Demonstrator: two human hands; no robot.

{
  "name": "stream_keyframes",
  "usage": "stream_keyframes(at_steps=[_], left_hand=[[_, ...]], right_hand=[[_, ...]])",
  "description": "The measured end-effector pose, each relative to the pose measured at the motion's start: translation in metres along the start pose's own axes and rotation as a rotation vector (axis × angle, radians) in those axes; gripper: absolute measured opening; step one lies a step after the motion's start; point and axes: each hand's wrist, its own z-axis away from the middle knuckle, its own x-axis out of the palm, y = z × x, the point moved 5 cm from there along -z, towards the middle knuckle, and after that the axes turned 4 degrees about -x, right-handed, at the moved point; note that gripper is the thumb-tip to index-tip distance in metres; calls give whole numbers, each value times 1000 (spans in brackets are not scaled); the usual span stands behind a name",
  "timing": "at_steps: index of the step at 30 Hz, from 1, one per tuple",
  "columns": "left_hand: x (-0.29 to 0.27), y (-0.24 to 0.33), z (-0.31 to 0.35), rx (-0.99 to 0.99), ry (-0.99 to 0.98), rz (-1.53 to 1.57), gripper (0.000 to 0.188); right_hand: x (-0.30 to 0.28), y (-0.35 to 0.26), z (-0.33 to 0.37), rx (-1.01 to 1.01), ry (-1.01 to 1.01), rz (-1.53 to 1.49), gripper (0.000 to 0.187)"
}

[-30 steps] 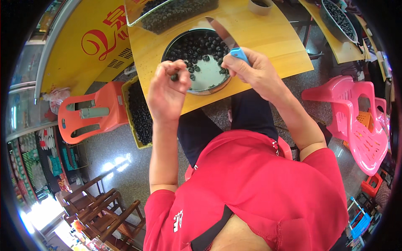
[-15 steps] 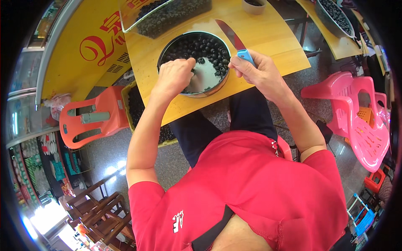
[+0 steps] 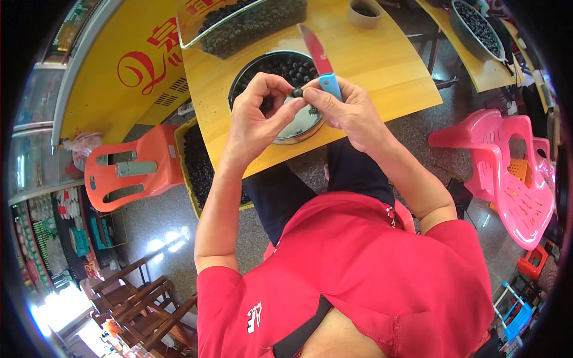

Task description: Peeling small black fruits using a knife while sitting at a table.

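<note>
My right hand is closed round the blue handle of a knife, its reddish blade pointing up and away. My right thumb presses against a small round black piece, like a nut or a snail; I cannot make out which. From the other side my left hand pinches this piece between thumb and fingers. Both hands meet above a round metal pan, partly hiding it. Many similar dark pieces lie along its far side, with pale bottom showing nearer me.
A clear box of dark pieces stands at the table's far side, near a small round tub. A yellow crate sits below left. An orange stool and a pink chair flank the table.
My left hand has come up out of the pan with a black piece and moved right to meet my right hand. The knife has shifted left and turned more upright.
</note>
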Motion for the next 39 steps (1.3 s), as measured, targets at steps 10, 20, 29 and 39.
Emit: stream_keyframes(at_steps=[10, 20, 29, 39], left_hand=[[1, -1, 15, 68, 51, 171, 24], [12, -6, 33, -29, 138, 433, 19], [6, -1, 45, 113, 328, 158, 10], [9, -12, 48, -5, 296, 676, 17]], right_hand=[[6, -8, 1, 48, 3, -19, 19], [17, -15, 1, -3, 9, 108, 17], [17, -15, 1, -46, -9, 246, 15], [21, -26, 10, -464, -136, 774, 16]])
